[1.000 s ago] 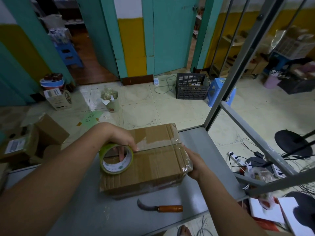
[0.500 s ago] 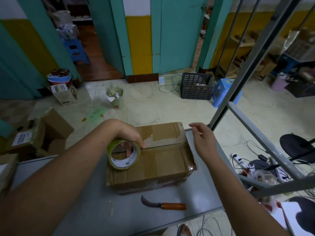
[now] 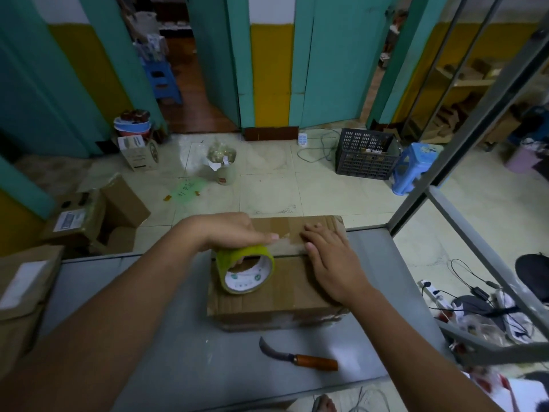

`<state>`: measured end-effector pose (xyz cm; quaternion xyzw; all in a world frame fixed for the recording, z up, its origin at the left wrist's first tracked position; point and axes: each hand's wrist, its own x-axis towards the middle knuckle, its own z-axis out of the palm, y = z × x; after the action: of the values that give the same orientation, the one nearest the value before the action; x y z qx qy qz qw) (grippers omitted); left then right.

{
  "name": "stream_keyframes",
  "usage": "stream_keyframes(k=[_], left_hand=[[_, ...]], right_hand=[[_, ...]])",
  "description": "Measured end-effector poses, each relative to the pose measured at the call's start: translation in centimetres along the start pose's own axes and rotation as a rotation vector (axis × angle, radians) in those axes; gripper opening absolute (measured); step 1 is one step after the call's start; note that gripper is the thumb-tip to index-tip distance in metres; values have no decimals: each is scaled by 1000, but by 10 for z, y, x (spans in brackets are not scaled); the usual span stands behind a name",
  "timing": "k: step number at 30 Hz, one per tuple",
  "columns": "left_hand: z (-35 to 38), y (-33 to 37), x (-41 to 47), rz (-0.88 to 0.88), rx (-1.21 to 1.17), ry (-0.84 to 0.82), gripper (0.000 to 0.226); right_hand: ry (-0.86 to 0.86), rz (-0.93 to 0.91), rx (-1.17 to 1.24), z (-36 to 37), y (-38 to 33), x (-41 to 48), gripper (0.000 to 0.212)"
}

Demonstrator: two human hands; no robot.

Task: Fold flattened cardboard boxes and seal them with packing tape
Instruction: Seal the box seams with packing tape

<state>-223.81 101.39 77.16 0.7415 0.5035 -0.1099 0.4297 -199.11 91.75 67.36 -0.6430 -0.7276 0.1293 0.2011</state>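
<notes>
Grey table (image 3: 166, 337), cardboard box (image 3: 285, 292) at centre. The right hand (image 3: 331, 263) presses flat on faint clear tape (image 3: 289, 247) at the box's 2 o'clock; the left hand (image 3: 234, 230), hiding its 10 o'clock corner, grips a green tape roll (image 3: 246, 273), fingers half lost in the core. A hooked knife (image 3: 297, 356) lies at 6 o'clock.
</notes>
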Motion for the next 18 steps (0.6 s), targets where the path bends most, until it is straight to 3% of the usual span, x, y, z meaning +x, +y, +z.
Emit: stream_keyframes(k=[3,7,9,13,18], left_hand=[[0,-24,-14,130,-256,20,81],[19,-48,-27,435,-512,-25,46],[26,-57,-28,518,-566,48,40],[19,-62,-33,513,-427,258,23],[-4,-68,-45,295,0,437,48]], right_hand=[[7,-6,-9,1,1,0,59],[35,-22,4,2,1,-2,57],[28,-17,13,1,3,-3,58],[-20,-38,-66,3,3,-4,60],[-69,-22,-133,2,0,-3,62]])
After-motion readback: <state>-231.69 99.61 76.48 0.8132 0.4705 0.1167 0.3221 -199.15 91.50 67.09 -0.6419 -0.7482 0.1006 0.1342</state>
